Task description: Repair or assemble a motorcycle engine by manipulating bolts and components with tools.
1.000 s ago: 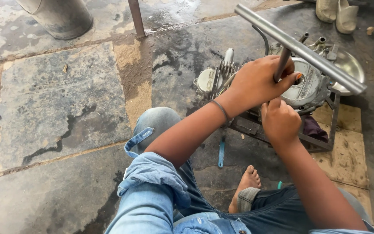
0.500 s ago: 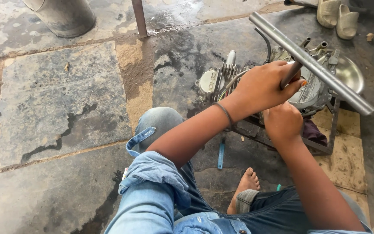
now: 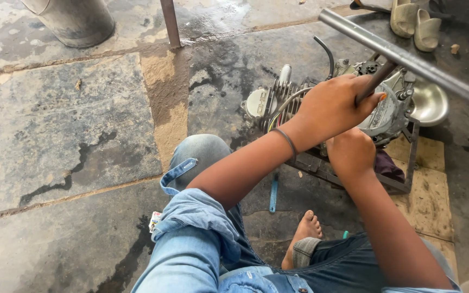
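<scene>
L hand: grip wrapped on tool handle over engine.
R hand: fist near engine; contents can't tell.

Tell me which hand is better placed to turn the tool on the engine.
Left, probably: the left hand grips the tool shaft below the long pipe; the right hand sits lower, beside the engine.

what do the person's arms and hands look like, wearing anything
Both arms are bare from the hands up as far as the view shows: no sleeves and no gloves. The left hand has a thin dark band around its wrist. The right hand shows no band, ring or watch. Below the arms, the legs are in blue denim jeans rolled at the cuffs, and the foot is bare.
</scene>
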